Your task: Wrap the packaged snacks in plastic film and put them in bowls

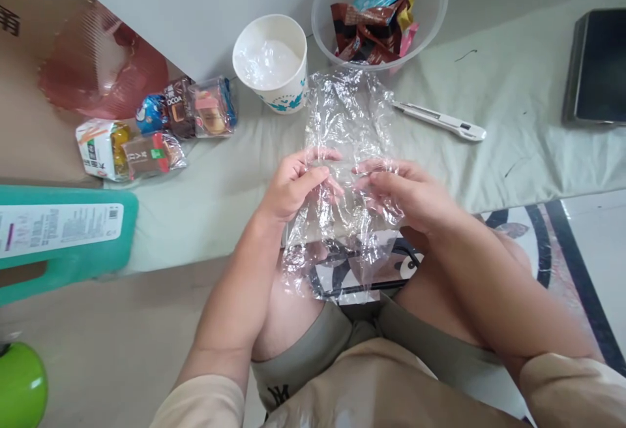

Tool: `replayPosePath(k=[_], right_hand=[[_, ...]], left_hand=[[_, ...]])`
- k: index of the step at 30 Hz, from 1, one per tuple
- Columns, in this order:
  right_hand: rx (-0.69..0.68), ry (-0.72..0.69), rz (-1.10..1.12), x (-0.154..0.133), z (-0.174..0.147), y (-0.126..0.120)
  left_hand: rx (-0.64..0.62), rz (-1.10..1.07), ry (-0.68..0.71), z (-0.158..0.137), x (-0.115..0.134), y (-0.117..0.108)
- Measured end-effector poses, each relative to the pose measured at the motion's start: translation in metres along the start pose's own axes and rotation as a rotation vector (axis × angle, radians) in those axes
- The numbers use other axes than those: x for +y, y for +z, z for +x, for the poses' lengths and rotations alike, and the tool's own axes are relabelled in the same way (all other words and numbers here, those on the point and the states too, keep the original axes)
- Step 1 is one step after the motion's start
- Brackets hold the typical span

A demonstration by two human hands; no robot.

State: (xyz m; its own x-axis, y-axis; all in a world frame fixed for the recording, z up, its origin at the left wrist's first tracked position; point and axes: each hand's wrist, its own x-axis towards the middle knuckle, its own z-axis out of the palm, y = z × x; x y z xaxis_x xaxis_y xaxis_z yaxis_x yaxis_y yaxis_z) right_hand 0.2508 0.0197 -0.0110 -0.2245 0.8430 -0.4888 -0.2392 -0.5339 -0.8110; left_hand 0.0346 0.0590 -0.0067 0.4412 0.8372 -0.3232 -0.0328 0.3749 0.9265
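Note:
A crumpled clear plastic bag (345, 115) stretches from the cloth-covered surface down over my lap. My left hand (303, 180) grips its left side, thumb over the film and fingers partly behind it. On the opposite side my right hand (401, 186) holds the film in the same way, with a gap between the two hands. Just beyond the bag stands a white paper cup (281, 69) with a blue leaf print and clear plastic inside. A white utility knife (440, 120) lies to the right of the bag.
A clear round tub (320, 30) at the back holds several wrapped snacks. More packaged snacks (180, 111) lie at left, beside a brown box (29, 89). A green carton (73, 271) is at the left edge, a dark device (601, 66) at far right.

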Motion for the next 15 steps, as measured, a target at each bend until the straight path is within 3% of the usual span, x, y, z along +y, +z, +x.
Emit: replayPosePath(k=[6, 10, 15], right_hand=[[0.103, -0.215, -0.233, 0.004, -0.001, -0.003], [0.149, -0.390, -0.262, 0.011, 0.002, -0.006], [0.191, -0.511, -0.285, 0.015, 0.004, -0.013]], left_hand=[[0.030, 0.020, -0.012, 0.001, -0.001, -0.002], [0.076, 0.020, 0.039, 0.006, -0.005, -0.002], [0.066, 0.004, 0.071, 0.007, -0.010, -0.007]])
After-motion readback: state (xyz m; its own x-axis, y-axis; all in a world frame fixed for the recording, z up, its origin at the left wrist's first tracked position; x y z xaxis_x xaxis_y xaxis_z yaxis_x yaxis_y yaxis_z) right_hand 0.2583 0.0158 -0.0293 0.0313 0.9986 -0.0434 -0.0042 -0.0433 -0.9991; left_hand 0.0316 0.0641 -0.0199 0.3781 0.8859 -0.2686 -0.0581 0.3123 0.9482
